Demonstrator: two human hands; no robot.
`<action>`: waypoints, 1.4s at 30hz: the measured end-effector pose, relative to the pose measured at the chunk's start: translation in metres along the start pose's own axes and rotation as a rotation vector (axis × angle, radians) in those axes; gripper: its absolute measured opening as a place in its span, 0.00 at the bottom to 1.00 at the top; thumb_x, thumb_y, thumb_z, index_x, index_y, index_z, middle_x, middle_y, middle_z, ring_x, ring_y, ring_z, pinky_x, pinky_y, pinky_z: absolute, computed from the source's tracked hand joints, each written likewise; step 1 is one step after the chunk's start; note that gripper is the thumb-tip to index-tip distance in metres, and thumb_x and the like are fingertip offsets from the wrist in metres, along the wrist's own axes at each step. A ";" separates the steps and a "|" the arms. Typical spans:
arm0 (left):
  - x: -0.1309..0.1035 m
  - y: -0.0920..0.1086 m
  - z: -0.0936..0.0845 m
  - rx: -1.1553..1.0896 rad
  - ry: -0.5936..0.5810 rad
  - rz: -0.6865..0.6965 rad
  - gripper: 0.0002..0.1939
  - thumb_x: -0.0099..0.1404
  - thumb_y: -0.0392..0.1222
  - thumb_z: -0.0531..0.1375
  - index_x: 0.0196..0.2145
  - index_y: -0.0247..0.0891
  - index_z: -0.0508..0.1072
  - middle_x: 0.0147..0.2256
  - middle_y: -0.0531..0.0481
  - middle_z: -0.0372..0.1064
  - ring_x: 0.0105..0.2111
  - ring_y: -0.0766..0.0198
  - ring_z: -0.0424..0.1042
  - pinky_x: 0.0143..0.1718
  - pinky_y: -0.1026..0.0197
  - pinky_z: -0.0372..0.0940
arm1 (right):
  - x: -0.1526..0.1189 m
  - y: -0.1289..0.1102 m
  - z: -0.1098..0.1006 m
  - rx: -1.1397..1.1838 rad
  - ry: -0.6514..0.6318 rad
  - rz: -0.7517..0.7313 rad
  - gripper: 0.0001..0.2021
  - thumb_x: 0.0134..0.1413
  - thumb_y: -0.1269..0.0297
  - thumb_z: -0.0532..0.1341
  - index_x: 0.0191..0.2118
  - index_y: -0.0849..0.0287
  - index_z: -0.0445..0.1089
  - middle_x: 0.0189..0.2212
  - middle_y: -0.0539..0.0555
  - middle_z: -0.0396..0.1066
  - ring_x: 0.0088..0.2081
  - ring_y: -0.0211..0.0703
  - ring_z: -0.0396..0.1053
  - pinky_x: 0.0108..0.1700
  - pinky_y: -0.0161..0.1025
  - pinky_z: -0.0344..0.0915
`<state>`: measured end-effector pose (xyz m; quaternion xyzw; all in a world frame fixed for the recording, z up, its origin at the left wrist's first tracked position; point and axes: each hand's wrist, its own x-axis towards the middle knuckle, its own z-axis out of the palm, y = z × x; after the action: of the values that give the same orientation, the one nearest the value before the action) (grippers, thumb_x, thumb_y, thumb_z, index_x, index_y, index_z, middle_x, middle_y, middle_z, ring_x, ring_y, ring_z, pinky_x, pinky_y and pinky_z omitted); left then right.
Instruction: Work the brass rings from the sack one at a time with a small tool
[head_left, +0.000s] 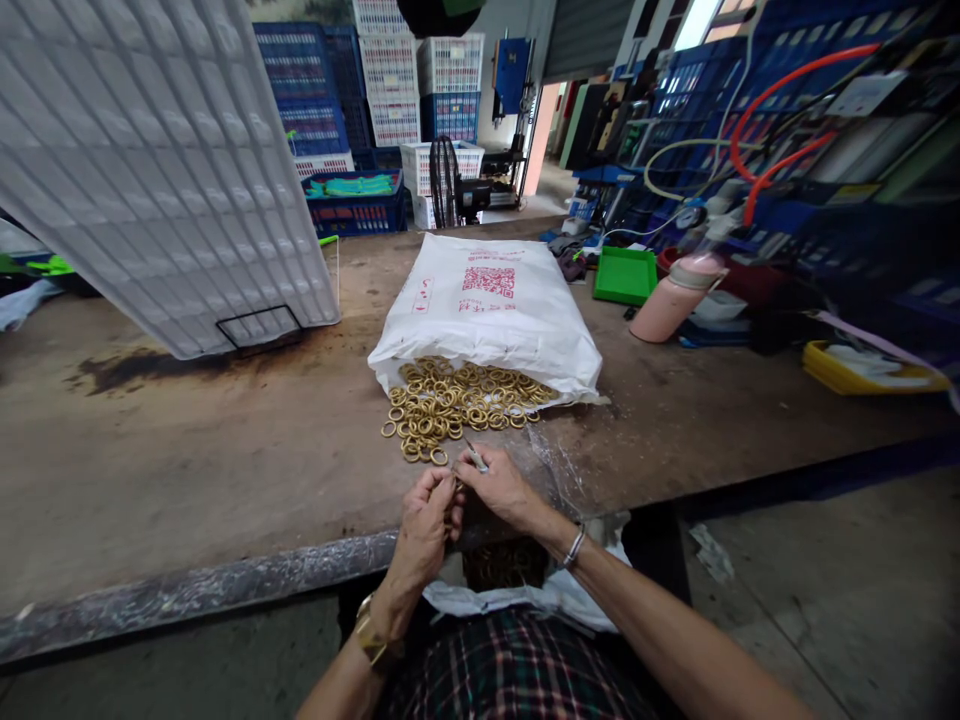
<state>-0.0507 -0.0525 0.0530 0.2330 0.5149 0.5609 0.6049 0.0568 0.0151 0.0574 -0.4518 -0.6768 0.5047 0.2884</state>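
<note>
Gold-coloured rings [431, 415], heaped on the table [187, 480] in the centre of the frame, at the open mouth of a white sack [487, 325]. Just below, gripping a small pointed tool [478, 461] with the right hand [501, 486]; left hand [425, 516] curled close beside it, fingertips bunched. Cannot tell whether pinching a ring there, too small to make out. At upper left, a ribbed panel [172, 180]; at right, a pink bottle [664, 308].

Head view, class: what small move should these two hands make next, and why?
Probably a light stroke of the tool in the right hand on whatever the left hand pinches: both hands meet near the loose rings, though the pinched piece is too small to identify.
</note>
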 end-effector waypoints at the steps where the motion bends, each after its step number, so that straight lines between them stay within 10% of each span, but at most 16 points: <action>1: 0.000 0.000 0.000 0.002 0.001 0.005 0.21 0.49 0.57 0.64 0.30 0.38 0.64 0.20 0.59 0.62 0.14 0.76 0.56 0.12 0.73 0.49 | 0.000 0.000 0.000 0.001 -0.008 -0.005 0.09 0.49 0.61 0.55 0.24 0.60 0.63 0.21 0.46 0.62 0.26 0.34 0.58 0.29 0.31 0.55; 11: 0.001 -0.003 -0.004 -0.017 -0.027 0.026 0.21 0.49 0.57 0.63 0.28 0.38 0.62 0.20 0.59 0.61 0.14 0.76 0.55 0.12 0.73 0.50 | 0.000 -0.002 -0.002 0.007 -0.041 0.016 0.09 0.53 0.65 0.51 0.28 0.60 0.65 0.22 0.47 0.62 0.25 0.35 0.59 0.28 0.31 0.55; 21: 0.003 -0.006 -0.008 0.054 0.002 0.095 0.21 0.51 0.59 0.62 0.29 0.39 0.63 0.20 0.59 0.61 0.14 0.75 0.56 0.12 0.73 0.51 | -0.013 0.001 -0.008 -0.735 -0.167 -0.210 0.10 0.46 0.75 0.52 0.33 0.60 0.67 0.26 0.53 0.69 0.27 0.38 0.61 0.31 0.34 0.50; 42: 0.004 -0.011 -0.012 0.120 0.020 0.151 0.19 0.55 0.58 0.59 0.28 0.38 0.63 0.18 0.60 0.60 0.14 0.75 0.56 0.12 0.72 0.52 | -0.018 -0.007 -0.003 -0.861 -0.158 -0.205 0.12 0.50 0.74 0.49 0.37 0.62 0.68 0.28 0.56 0.71 0.28 0.40 0.65 0.29 0.36 0.49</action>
<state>-0.0573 -0.0554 0.0372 0.3014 0.5346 0.5755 0.5405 0.0642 -0.0004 0.0660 -0.4212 -0.8864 0.1787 0.0698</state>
